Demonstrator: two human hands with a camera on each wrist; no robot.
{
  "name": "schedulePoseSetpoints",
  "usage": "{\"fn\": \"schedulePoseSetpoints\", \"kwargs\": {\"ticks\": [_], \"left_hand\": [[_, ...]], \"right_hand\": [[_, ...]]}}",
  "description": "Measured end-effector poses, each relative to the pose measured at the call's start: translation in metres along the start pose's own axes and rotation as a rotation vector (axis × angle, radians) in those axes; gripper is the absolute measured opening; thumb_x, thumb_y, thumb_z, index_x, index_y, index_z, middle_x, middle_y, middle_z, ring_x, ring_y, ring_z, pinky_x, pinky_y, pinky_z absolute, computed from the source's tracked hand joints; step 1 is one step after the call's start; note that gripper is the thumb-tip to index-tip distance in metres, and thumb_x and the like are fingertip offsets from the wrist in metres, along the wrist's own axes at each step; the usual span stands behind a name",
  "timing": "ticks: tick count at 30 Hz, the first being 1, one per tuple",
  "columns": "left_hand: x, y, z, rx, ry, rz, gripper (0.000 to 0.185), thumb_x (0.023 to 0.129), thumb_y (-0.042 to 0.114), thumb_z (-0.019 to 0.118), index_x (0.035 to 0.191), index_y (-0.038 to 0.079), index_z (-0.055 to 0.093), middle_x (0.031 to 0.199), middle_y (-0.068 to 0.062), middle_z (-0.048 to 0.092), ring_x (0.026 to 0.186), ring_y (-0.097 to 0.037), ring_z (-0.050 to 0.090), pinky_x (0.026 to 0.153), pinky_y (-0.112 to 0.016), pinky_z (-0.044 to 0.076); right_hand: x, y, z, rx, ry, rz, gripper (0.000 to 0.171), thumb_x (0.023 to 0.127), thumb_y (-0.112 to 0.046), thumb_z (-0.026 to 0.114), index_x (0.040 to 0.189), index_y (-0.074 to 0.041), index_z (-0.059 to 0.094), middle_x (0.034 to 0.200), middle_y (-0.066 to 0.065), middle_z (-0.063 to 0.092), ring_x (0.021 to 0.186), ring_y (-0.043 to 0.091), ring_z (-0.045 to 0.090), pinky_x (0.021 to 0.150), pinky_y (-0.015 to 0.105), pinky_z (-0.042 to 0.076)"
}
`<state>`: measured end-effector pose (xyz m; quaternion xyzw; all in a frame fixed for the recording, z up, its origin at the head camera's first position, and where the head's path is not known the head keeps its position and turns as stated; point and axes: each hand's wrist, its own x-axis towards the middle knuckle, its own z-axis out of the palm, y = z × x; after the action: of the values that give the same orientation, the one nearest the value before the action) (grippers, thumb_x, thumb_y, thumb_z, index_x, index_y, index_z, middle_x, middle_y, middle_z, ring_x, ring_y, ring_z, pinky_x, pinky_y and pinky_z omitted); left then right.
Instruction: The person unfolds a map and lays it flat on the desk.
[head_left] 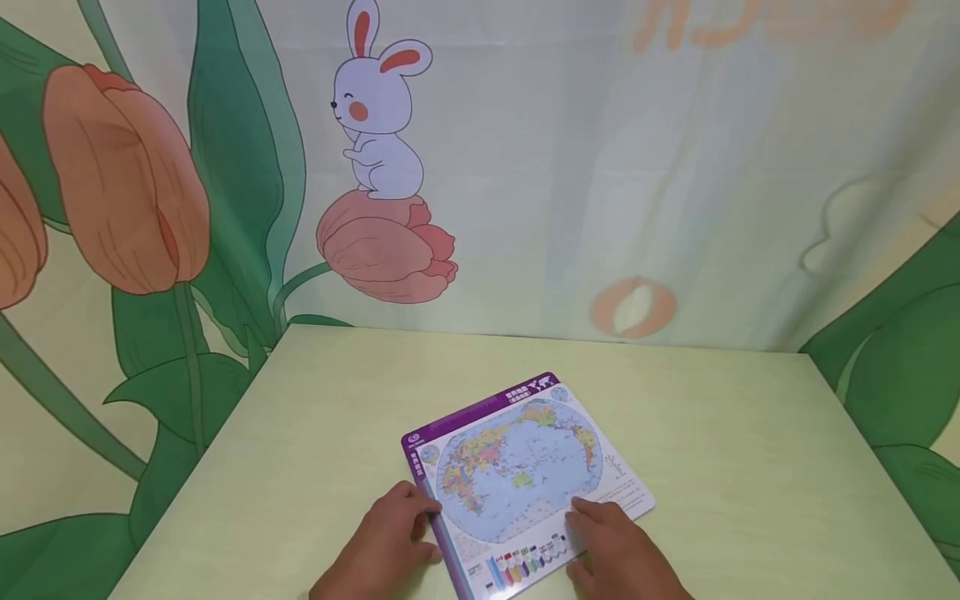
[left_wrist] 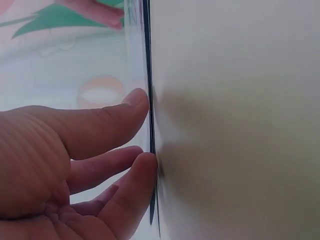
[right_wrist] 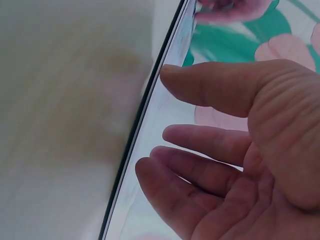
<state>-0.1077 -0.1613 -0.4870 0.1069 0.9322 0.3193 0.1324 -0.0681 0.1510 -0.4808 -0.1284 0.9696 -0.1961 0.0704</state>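
Two hands rest at the near edge of a map board (head_left: pixel 525 479), which lies flat on the pale green bench (head_left: pixel 750 467), slightly right of centre and turned at an angle, its purple border toward the far left. The left hand (head_left: pixel 390 546) sits at the board's near left edge, fingertips (left_wrist: pixel 145 162) touching that edge; the left wrist view shows thumb and fingers nearly straight against it, grip wide, nothing enclosed. The right hand (head_left: pixel 618 554) lies on the board's near right part, next to the row of coloured flags. The right wrist view shows its fingers (right_wrist: pixel 200 140) spread and relaxed above the glossy surface, grip wide, holding nothing. A cloth backdrop (head_left: pixel 675 167) printed with a rabbit (head_left: pixel 378 108) on a tulip hangs beyond the bench's far edge.
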Motion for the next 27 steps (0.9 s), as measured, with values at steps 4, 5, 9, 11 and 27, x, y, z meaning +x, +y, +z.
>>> {"fn": "schedulePoseSetpoints", "kwargs": {"ticks": [4, 5, 9, 11, 27], "left_hand": [[0.008, -0.007, -0.007, 0.010, 0.060, 0.012, 0.050, 0.078, 0.011, 0.093, 0.124, 0.001, 0.074, 0.104, -0.002, 0.055, 0.093, -0.016, 0.053, 0.081, -0.028, 0.048], [0.011, -0.009, -0.008, 0.011, 0.070, 0.013, 0.051, 0.078, 0.011, 0.093, 0.124, 0.001, 0.074, 0.106, -0.002, 0.055, 0.093, -0.016, 0.053, 0.081, -0.029, 0.049], [0.022, -0.017, -0.013, 0.015, 0.102, 0.024, 0.055, 0.077, 0.010, 0.093, 0.127, 0.000, 0.072, 0.106, -0.003, 0.056, 0.093, -0.016, 0.053, 0.081, -0.029, 0.050], [0.027, -0.020, -0.015, 0.007, 0.113, 0.022, 0.058, 0.077, 0.009, 0.093, 0.130, -0.001, 0.071, 0.105, -0.004, 0.057, 0.092, -0.015, 0.053, 0.080, -0.029, 0.049], [0.061, -0.038, -0.036, -0.016, 0.149, 0.014, 0.064, 0.078, 0.005, 0.092, 0.137, -0.001, 0.067, 0.121, -0.008, 0.063, 0.099, -0.019, 0.058, 0.092, -0.038, 0.054]], "right_hand": [[0.001, -0.013, 0.005, -0.040, -0.028, -0.081, 0.054, 0.082, -0.026, 0.088, 0.128, -0.002, 0.071, 0.143, 0.012, 0.066, 0.131, 0.033, 0.061, 0.107, 0.048, 0.053], [0.002, -0.016, 0.006, -0.040, -0.034, -0.091, 0.055, 0.082, -0.027, 0.088, 0.128, -0.002, 0.070, 0.142, 0.013, 0.066, 0.130, 0.033, 0.061, 0.107, 0.048, 0.053], [0.005, -0.027, 0.007, -0.031, -0.059, -0.115, 0.055, 0.084, -0.029, 0.087, 0.128, -0.002, 0.071, 0.142, 0.014, 0.066, 0.130, 0.034, 0.061, 0.106, 0.047, 0.054], [0.007, -0.032, 0.009, -0.017, -0.076, -0.120, 0.056, 0.084, -0.031, 0.086, 0.129, -0.002, 0.070, 0.142, 0.014, 0.066, 0.129, 0.035, 0.061, 0.105, 0.046, 0.055], [0.008, -0.057, 0.043, 0.027, -0.131, -0.216, 0.083, 0.089, -0.081, 0.062, 0.129, -0.008, 0.072, 0.143, 0.012, 0.067, 0.121, 0.034, 0.065, 0.077, 0.038, 0.062]]}}
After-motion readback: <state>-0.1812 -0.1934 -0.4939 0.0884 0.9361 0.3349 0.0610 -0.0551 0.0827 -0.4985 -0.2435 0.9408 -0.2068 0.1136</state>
